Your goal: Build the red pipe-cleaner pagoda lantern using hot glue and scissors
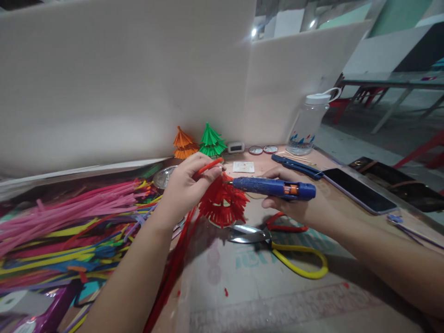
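Observation:
My left hand point(194, 178) pinches a short red pipe cleaner point(209, 167) above a red pipe-cleaner tree point(224, 203). The tree stands on the work surface, its upper part partly hidden behind my fingers. In my right hand point(282, 196) is a blue glue gun point(267, 186), its metal tip pointing left, close to the treetop and my left fingertips. Scissors point(268, 238) with one red and one yellow handle lie spread just beneath. Long red pipe cleaners point(178, 259) run down beside my left forearm.
Many coloured pipe cleaners point(69, 217) cover the left side. An orange tree point(184, 144) and a green tree point(211, 142) stand by the back panel. A water bottle point(307, 125), blue cutter point(296, 167) and phone point(359, 189) are on the right.

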### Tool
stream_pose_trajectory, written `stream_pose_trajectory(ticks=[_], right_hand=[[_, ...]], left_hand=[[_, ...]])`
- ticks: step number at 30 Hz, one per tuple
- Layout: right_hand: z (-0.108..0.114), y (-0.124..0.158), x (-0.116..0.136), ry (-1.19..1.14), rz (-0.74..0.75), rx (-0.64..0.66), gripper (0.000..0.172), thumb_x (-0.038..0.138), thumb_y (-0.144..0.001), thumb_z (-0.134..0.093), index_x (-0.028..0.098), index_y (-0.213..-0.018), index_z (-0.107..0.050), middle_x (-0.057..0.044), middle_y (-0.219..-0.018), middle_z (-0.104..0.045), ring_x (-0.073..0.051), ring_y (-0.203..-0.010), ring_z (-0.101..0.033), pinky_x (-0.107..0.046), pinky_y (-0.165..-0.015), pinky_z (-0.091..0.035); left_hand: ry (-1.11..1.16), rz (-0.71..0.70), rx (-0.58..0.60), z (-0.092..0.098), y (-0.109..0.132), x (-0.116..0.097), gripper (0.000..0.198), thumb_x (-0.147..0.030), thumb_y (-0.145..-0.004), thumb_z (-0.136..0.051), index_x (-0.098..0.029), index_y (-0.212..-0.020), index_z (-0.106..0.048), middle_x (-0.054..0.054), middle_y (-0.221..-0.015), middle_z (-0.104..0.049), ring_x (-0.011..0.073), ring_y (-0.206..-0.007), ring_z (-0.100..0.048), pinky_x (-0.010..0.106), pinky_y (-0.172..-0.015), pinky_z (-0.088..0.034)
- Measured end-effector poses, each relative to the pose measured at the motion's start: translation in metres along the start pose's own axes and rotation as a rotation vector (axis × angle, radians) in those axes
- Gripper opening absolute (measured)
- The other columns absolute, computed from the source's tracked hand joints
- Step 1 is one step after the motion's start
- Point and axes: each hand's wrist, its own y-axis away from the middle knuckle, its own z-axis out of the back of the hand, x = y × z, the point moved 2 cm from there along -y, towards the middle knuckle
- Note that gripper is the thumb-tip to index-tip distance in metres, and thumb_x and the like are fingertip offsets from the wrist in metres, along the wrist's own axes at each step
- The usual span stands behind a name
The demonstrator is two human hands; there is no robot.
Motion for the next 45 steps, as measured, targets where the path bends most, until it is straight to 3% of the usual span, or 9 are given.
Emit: stream_pose_trajectory(ticks=[10,14,19,25,30,45], right_hand=[[0.0,0.0012,0.002,0.06,0.055,-0.036,0.035,0.05,-0.077,-0.082,0.023,-0.091,-0.064,0.0,-0.078,-0.07,-0.016,-0.062,-0.063,-0.027,-0.055,-0.048],[0.0006,0.0028,0.0016,-0.035,-0.014,0.027,0.039,0.055,-0.079,-0.079,0.024,-0.1,-0.066,-0.003,-0.088,-0.075,-0.02,-0.071,-0.07,-0.031,-0.064,-0.055],[0.0032,0.0019,0.0051,-0.067,0.015,0.038,0.033,0.052,-0.082,-0.077,0.025,-0.098,-0.067,-0.003,-0.092,-0.077,-0.024,-0.083,-0.074,-0.035,-0.073,-0.059],[0.0006,0.0024,0.0066,-0.126,-0.021,0.061,0.043,0.057,-0.08,-0.077,0.023,-0.103,-0.064,-0.005,-0.091,-0.074,-0.022,-0.08,-0.072,-0.033,-0.068,-0.057],[-0.0017,0.002,0.0013,-0.076,0.045,0.0,0.044,0.054,-0.081,-0.077,0.023,-0.107,-0.063,-0.005,-0.096,-0.072,-0.02,-0.078,-0.07,-0.03,-0.067,-0.056],[-0.0033,0.0043,-0.0018,0.009,0.057,-0.044,0.033,0.041,-0.081,-0.079,0.026,-0.105,-0.064,-0.003,-0.097,-0.071,-0.02,-0.079,-0.069,-0.031,-0.067,-0.057]], left_hand=[[0.026,0.008,-0.014,-0.0002,0.0,-0.0002,0.015,-0.029,-0.096,-0.062,-0.021,-0.09,-0.073,0.001,-0.084,-0.06,0.0137,-0.077,-0.057,0.027,-0.068,-0.044],[0.001,0.015,-0.017,0.0001,0.0003,0.001,0.016,-0.03,-0.096,-0.062,-0.021,-0.088,-0.073,0.001,-0.084,-0.061,0.0143,-0.078,-0.058,0.027,-0.068,-0.045],[-0.042,0.034,-0.024,0.0014,0.0004,0.0025,0.019,-0.034,-0.095,-0.061,-0.021,-0.089,-0.073,0.002,-0.084,-0.061,0.0155,-0.077,-0.058,0.028,-0.067,-0.045],[-0.055,0.028,-0.019,0.0017,-0.0007,0.0006,0.018,-0.029,-0.095,-0.059,-0.02,-0.086,-0.071,0.001,-0.081,-0.059,0.0148,-0.075,-0.056,0.028,-0.067,-0.044],[-0.035,0.018,-0.014,0.0012,-0.001,-0.0003,0.017,-0.029,-0.095,-0.06,-0.02,-0.085,-0.07,0.001,-0.081,-0.06,0.0144,-0.075,-0.056,0.028,-0.067,-0.044],[-0.046,0.021,-0.012,0.0011,0.0005,0.0003,0.019,-0.033,-0.096,-0.06,-0.021,-0.086,-0.07,0.001,-0.081,-0.059,0.0149,-0.075,-0.055,0.029,-0.067,-0.043]])
